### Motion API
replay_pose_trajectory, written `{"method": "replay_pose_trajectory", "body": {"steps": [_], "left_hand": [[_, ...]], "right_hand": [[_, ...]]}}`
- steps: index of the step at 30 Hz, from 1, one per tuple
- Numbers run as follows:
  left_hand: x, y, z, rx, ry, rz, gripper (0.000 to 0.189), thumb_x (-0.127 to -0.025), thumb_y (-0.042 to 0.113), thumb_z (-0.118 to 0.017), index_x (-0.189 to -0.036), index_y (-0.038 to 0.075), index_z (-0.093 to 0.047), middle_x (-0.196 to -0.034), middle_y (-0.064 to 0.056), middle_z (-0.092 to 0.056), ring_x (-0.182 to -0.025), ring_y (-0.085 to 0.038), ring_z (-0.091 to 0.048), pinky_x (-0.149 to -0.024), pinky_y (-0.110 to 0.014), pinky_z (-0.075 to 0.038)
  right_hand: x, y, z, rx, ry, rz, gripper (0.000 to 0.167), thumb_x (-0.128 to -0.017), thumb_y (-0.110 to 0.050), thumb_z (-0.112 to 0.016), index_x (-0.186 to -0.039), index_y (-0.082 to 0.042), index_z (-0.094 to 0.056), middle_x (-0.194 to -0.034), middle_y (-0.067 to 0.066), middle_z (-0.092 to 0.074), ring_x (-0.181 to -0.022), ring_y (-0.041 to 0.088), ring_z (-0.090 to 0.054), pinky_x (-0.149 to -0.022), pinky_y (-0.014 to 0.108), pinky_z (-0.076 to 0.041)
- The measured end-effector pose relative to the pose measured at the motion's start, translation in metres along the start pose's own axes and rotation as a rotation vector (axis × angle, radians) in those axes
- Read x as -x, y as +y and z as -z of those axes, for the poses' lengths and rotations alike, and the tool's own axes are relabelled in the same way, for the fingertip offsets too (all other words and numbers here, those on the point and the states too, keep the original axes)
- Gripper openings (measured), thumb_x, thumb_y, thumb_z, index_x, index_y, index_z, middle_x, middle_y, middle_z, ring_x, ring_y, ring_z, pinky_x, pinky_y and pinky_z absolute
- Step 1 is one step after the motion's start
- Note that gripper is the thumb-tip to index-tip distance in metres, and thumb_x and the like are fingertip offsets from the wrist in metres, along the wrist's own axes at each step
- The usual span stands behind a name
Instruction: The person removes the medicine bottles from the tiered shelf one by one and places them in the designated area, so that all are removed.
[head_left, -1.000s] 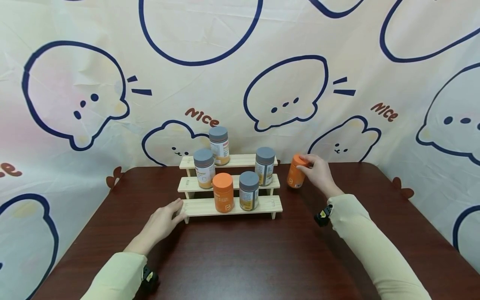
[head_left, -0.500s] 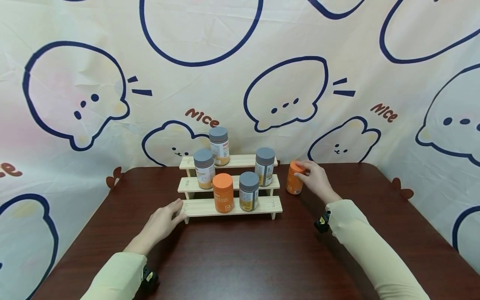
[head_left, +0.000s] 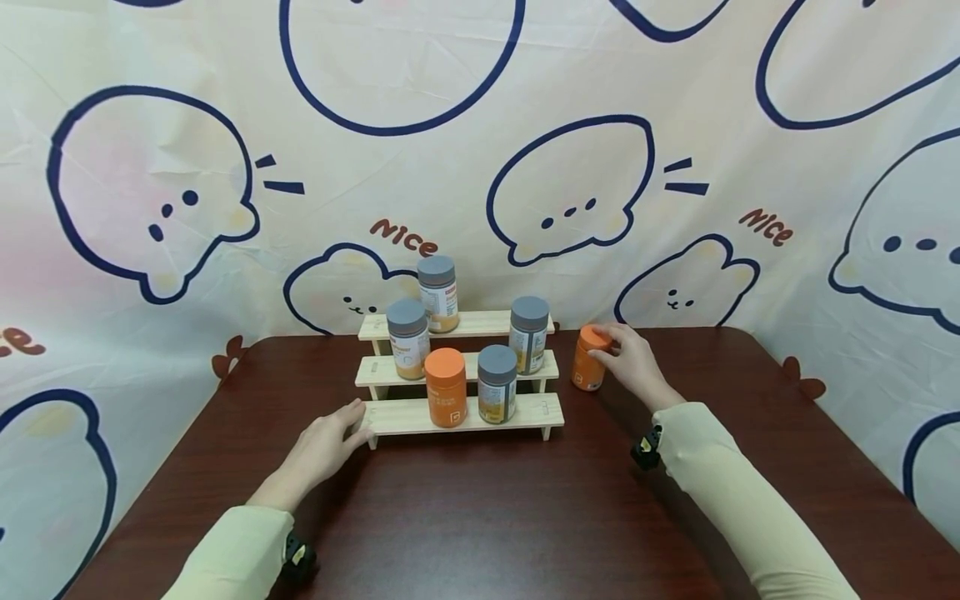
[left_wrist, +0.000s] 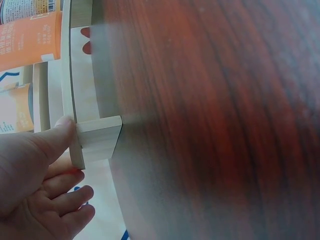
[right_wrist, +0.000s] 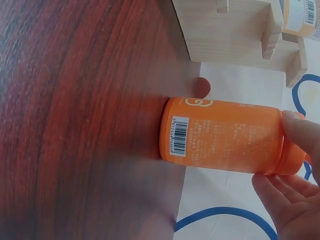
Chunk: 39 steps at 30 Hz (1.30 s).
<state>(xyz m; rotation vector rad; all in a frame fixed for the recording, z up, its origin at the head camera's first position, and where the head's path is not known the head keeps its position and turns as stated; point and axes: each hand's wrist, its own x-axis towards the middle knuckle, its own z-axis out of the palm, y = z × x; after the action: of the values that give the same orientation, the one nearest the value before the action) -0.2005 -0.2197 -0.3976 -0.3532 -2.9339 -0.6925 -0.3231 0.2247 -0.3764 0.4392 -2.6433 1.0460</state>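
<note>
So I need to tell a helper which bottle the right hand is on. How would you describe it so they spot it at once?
Find the three-step wooden rack on the dark table. Just past its right end, an all-orange bottle stands on the tabletop, with the right hand gripping its cap. The only other orange bottle stands on the rack's lowest step; this one is the only bottle off the rack.

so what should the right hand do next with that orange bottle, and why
Probably let go and draw back: the orange bottle stands upright on the table beside the wooden rack, with the right hand gripping its cap end. The left hand steadies the rack's corner.
</note>
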Motion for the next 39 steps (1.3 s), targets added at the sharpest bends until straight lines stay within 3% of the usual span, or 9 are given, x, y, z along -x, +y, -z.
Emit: {"method": "replay_pose_trajectory", "body": {"steps": [4,7,10,13,16,18,29,33,39], "left_hand": [[0.0,0.0,0.0,-0.001,0.012,-0.012,0.045,-0.089,0.016,-0.062,-0.127,-0.005,-0.051,-0.132,-0.028,-0.043,-0.116,-0.041,-0.046,-0.088,-0.053,-0.04],[0.0,0.0,-0.001,-0.004,0.028,-0.03,0.021,-0.089,0.016,-0.062,-0.1,-0.001,-0.061,-0.131,-0.028,-0.044,-0.113,-0.04,-0.048,-0.083,-0.048,-0.044],[-0.001,0.0,-0.001,-0.006,0.04,-0.044,0.021,-0.088,0.016,-0.063,-0.076,0.007,-0.048,-0.13,-0.028,-0.045,-0.11,-0.039,-0.051,-0.074,-0.043,-0.044],[0.0,0.0,-0.001,-0.003,0.034,-0.032,0.014,-0.089,0.016,-0.062,-0.089,0.003,-0.058,-0.13,-0.028,-0.045,-0.112,-0.04,-0.05,-0.079,-0.046,-0.045],[0.001,0.001,0.0,-0.001,0.018,-0.014,0.037,-0.089,0.017,-0.062,-0.12,-0.003,-0.057,-0.132,-0.027,-0.043,-0.115,-0.04,-0.047,-0.086,-0.051,-0.041],[0.002,0.002,0.0,0.0,0.011,-0.006,0.047,-0.089,0.017,-0.062,-0.129,-0.005,-0.049,-0.132,-0.027,-0.043,-0.116,-0.041,-0.045,-0.088,-0.053,-0.039],[0.002,0.002,0.001,-0.006,0.017,-0.013,0.046,-0.088,0.016,-0.062,-0.127,-0.006,-0.051,-0.132,-0.028,-0.043,-0.116,-0.041,-0.046,-0.088,-0.053,-0.04],[0.001,0.002,0.001,-0.005,0.016,-0.022,0.029,-0.089,0.016,-0.062,-0.111,-0.002,-0.06,-0.131,-0.028,-0.043,-0.115,-0.041,-0.046,-0.084,-0.051,-0.043],[0.001,0.001,0.0,-0.005,0.019,-0.021,0.029,-0.089,0.016,-0.062,-0.112,-0.001,-0.06,-0.131,-0.028,-0.044,-0.115,-0.041,-0.046,-0.086,-0.052,-0.042]], "right_hand": [[0.0,0.0,0.0,-0.003,-0.011,-0.008,0.043,-0.086,-0.012,-0.066,-0.126,-0.002,-0.054,-0.124,0.019,-0.048,-0.11,0.033,-0.05,-0.087,0.043,-0.045],[0.001,0.0,0.001,-0.002,-0.013,-0.006,0.043,-0.086,-0.011,-0.066,-0.126,-0.001,-0.054,-0.124,0.019,-0.048,-0.11,0.033,-0.05,-0.087,0.043,-0.045],[0.0,-0.001,0.001,-0.002,-0.012,-0.002,0.043,-0.085,-0.012,-0.067,-0.126,-0.002,-0.055,-0.124,0.018,-0.049,-0.11,0.033,-0.05,-0.087,0.043,-0.045],[0.0,-0.003,0.002,0.0,-0.018,-0.009,0.044,-0.085,-0.014,-0.067,-0.126,-0.003,-0.055,-0.125,0.018,-0.048,-0.111,0.032,-0.05,-0.087,0.043,-0.044],[0.0,-0.005,0.005,0.024,-0.016,-0.016,0.045,-0.085,-0.02,-0.068,-0.125,-0.004,-0.055,-0.127,0.018,-0.046,-0.109,0.032,-0.049,-0.087,0.045,-0.045],[-0.001,-0.007,0.008,0.043,-0.009,-0.007,0.047,-0.084,-0.023,-0.069,-0.125,-0.003,-0.055,-0.128,0.018,-0.046,-0.109,0.033,-0.049,-0.086,0.046,-0.045],[-0.022,-0.034,0.03,0.05,0.024,0.057,0.051,-0.084,-0.025,-0.069,-0.127,-0.003,-0.053,-0.131,0.019,-0.044,-0.116,0.038,-0.044,-0.088,0.05,-0.042],[-0.031,-0.051,0.037,0.034,0.032,0.089,0.051,-0.084,-0.025,-0.069,-0.127,-0.003,-0.053,-0.13,0.018,-0.047,-0.115,0.037,-0.045,-0.089,0.05,-0.042],[-0.044,-0.083,0.046,-0.026,0.021,0.149,0.049,-0.084,-0.022,-0.069,-0.128,-0.004,-0.053,-0.131,0.014,-0.048,-0.121,0.03,-0.042,-0.093,0.045,-0.04]]}}
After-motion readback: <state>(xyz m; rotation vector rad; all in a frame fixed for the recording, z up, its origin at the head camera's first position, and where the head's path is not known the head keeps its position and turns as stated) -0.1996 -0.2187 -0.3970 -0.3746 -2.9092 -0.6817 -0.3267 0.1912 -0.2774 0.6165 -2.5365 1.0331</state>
